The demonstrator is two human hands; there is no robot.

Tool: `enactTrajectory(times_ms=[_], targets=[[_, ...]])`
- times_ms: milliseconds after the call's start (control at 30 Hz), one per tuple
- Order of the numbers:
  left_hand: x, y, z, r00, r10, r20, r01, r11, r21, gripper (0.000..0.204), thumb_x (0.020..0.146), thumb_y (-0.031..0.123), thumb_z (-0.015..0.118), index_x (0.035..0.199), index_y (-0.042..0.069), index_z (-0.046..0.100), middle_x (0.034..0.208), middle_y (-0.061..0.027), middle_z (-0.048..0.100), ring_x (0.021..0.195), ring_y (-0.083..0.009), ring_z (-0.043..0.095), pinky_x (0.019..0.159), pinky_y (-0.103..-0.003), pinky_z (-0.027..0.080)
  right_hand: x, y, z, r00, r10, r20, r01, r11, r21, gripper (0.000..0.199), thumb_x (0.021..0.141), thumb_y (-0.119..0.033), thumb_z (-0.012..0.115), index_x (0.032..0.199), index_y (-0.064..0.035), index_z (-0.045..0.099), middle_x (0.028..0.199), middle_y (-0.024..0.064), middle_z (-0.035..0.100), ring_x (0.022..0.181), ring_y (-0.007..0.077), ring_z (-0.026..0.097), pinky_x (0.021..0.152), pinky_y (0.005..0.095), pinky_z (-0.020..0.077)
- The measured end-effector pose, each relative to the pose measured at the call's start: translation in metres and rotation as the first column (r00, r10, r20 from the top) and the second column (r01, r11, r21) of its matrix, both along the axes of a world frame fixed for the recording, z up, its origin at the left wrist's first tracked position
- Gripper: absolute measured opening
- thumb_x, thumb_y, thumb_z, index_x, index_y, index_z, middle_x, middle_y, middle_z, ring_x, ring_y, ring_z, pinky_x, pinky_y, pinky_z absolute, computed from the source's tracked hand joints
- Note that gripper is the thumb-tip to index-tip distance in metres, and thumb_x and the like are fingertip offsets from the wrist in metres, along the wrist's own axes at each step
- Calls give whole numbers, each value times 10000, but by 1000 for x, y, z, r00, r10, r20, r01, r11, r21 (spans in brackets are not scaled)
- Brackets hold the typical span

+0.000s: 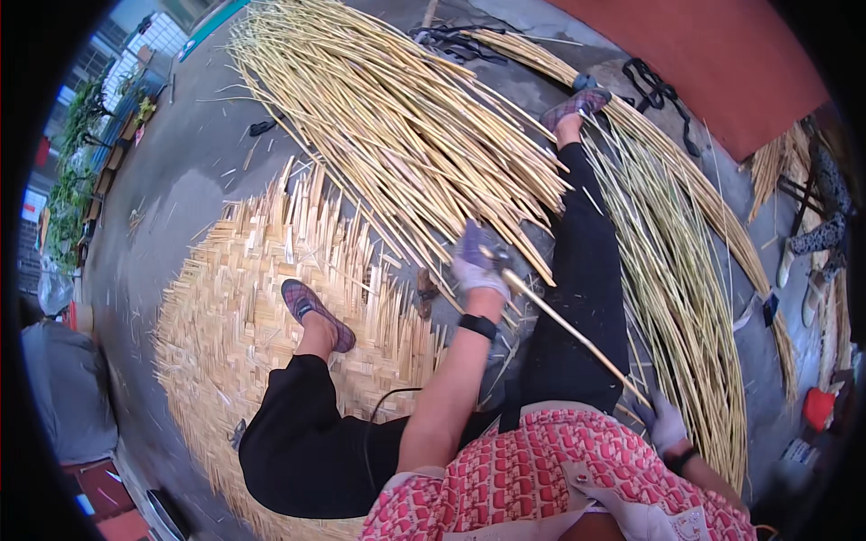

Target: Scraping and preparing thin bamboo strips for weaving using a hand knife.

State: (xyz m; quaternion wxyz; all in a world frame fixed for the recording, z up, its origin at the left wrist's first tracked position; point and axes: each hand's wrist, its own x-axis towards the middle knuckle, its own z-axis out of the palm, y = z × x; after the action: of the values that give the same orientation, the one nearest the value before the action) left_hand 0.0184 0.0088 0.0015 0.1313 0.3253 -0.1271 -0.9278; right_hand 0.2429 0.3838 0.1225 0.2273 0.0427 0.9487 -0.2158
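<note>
One long pale reed stalk point(577, 335) slants across my lap, from upper left to lower right. At its upper end is my left hand point(478, 261) in a grey-purple glove, fingers closed. A small dark piece point(499, 261) shows beside those fingers where they meet the stalk; its kind is unclear. My right hand point(666, 424), also gloved, is closed around the stalk's lower end beside my hip. Beyond my left hand spreads a large heap of yellow stalks point(397, 117). Greener stalks point(677, 261) lie along my right leg.
My left foot rests on a woven mat point(225, 334) with ragged edges. A brown block-like object point(426, 290) sits by its edge. Past my right foot lie a long stalk bundle point(695, 180) and black straps point(658, 90). Another person's legs point(821, 216) are at far right.
</note>
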Motion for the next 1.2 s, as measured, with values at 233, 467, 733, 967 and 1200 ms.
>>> enactTrajectory(times_ms=[233, 467, 733, 967, 1200], targets=[[5, 15, 35, 989, 144, 45, -137, 983, -124, 207, 854, 328, 616, 930, 135, 628, 789, -12, 588, 613, -173, 552, 461, -350, 459, -21, -16, -5, 984, -4, 176, -12, 996, 88, 226, 877, -257, 634, 812, -50, 572, 664, 190, 577, 606, 362, 578, 556, 413, 437], [17, 56, 10, 930, -116, 348, 145, 988, -57, 214, 919, 337, 520, 979, 170, 638, 826, 33, 590, 599, -120, 527, 446, -272, 437, -26, -29, -18, 980, 140, -143, -159, 979, -126, 215, 890, -273, 598, 970, -78, 552, 786, 201, 614, 748, 412, 595, 624, 465, 474], [-23, -51, -12, 967, 195, 166, -95, 875, -474, 271, 864, 330, 649, 863, 80, 546, 645, 9, 499, 445, -122, 467, 369, -238, 407, 37, 111, -70, 934, -357, -6, 342, 900, -269, 236, 880, -166, 596, 723, -33, 480, 577, 121, 418, 555, 167, 491, 527, 361, 400], [9, -31, -132, 596, -534, 600, 752, 633, -185, 207, 879, 238, 616, 784, 60, 568, 590, -51, 486, 423, -183, 447, 416, -316, 459, 20, 254, -89, 964, -217, -152, 258, 640, 723, 247, 858, -155, 604, 1073, -36, 577, 1025, 154, 622, 959, 302, 580, 852, 397, 452], [28, 12, -197, 356, -218, 909, 933, 138, -333, 162, 858, 215, 636, 838, 58, 602, 636, -60, 552, 467, -180, 526, 438, -310, 485, -186, 57, -66, 736, 198, -647, -30, 965, 261, 410, 743, -5, 688, 1126, -47, 546, 1092, 174, 590, 1007, 360, 557, 867, 427, 446]])
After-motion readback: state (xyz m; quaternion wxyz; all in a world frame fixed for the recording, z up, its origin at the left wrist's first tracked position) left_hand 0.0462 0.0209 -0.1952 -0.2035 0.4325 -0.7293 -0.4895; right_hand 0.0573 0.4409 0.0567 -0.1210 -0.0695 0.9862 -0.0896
